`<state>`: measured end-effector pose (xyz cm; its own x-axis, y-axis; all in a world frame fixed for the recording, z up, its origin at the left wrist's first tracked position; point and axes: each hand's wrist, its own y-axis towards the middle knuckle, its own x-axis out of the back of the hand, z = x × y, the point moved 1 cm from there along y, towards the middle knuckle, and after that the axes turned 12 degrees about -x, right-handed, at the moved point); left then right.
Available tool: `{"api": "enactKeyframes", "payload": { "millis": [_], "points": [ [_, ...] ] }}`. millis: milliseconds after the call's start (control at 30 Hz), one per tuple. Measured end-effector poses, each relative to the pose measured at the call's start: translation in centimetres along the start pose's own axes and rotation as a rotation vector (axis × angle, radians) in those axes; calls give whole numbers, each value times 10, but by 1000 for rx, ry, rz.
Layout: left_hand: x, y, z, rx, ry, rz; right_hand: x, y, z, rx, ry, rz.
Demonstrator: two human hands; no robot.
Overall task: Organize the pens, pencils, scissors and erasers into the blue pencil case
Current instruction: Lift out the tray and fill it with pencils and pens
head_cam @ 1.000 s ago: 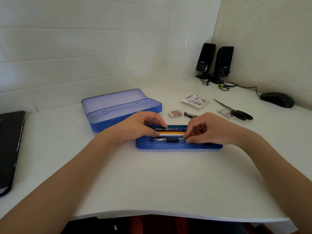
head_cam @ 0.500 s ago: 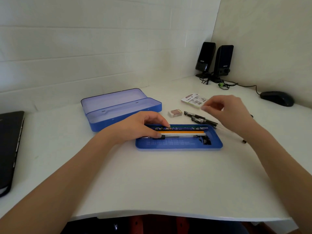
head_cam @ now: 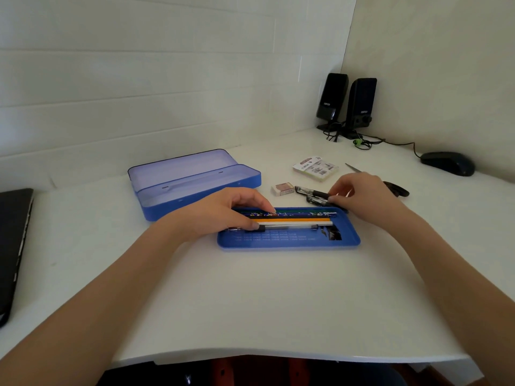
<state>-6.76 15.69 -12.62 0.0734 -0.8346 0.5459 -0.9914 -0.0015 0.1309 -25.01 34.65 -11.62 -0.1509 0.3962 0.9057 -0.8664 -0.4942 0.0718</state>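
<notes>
Reaching with the right hand (head_cam: 362,197), right of centre, fingers curling round a black pen (head_cam: 312,192) lying on the desk (head_cam: 250,296) just behind the tray (head_cam: 288,242); a second pen (head_cam: 317,201) touching it, so pinching only one and lifting clear before swinging over. Steadying with the left hand (head_cam: 223,215) at frame centre, fingertips pressing the pencils (head_cam: 303,217) and clear pen (head_cam: 287,226) already lined up in the tray. Laying the new pen parallel in the bare front strip. Still waiting behind: eraser (head_cam: 282,189), scissors (head_cam: 395,188), open blue case (head_cam: 195,182) to the upper left
</notes>
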Motion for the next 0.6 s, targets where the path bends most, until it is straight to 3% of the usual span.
{"api": "enactKeyframes", "payload": {
  "millis": [200,267,433,500,600],
  "points": [
    [0,0,0,4,-16,-8,1,-4,3,90,163,-71],
    [1,0,1,8,-24,-16,7,-12,10,175,263,22],
    [0,1,1,25,-65,-36,7,-39,28,368,286,456],
    [0,1,1,23,-66,-29,2,-42,31,401,262,490],
    [-1,0,1,12,-57,-35,-2,-42,34,418,251,410]
  ]
}}
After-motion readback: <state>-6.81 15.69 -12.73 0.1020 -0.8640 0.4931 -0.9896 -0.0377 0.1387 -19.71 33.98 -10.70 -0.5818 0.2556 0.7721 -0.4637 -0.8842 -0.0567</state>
